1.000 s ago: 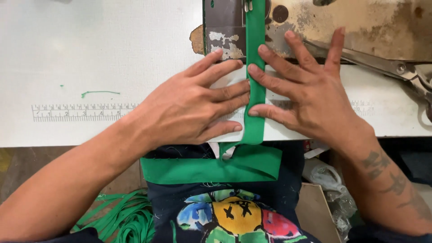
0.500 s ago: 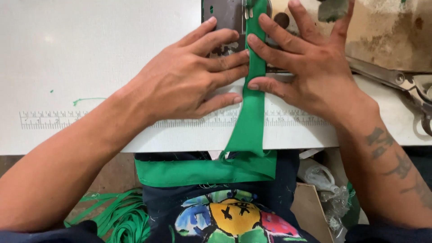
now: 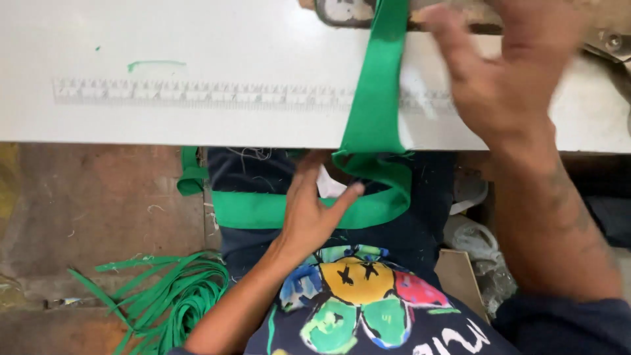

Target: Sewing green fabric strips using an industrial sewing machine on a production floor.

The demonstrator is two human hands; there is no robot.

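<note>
Green strap (image 3: 376, 98) is the thing the hands work with, a flat band of cloth that runs from the top middle of the frame down across the white surface (image 3: 197, 39), hangs over its front edge and makes a loop in the person's lap, at the centre of the picture.

Nearest to the camera, at the bottom, is the dark shirt with a colourful print (image 3: 355, 302). Just above it, the left hand (image 3: 312, 210) lies below the edge of the surface, in the lap. It is open, the fingers long and a little apart, and the fingertips touch the horizontal part of the strap loop and a small white piece of cloth (image 3: 328, 187) beside it. It does not close around anything.

In the lower left of the frame, a pile of loose green strips (image 3: 171, 296) lies on the brown floor (image 3: 85, 210).

Further away, on the surface, a printed ruler scale (image 3: 197, 92) goes from left to right, and the strap crosses over it. The right hand (image 3: 506, 72) is in the upper right, above the surface and just beside the strap. It is blurred; the fingers look spread and half bent, and I cannot tell if they hold something or press on the strap.

At the very top, the strap passes under a grey metal part of a machine (image 3: 342, 12). At the right edge, a piece of a metal tool (image 3: 611, 46) is visible.
</note>
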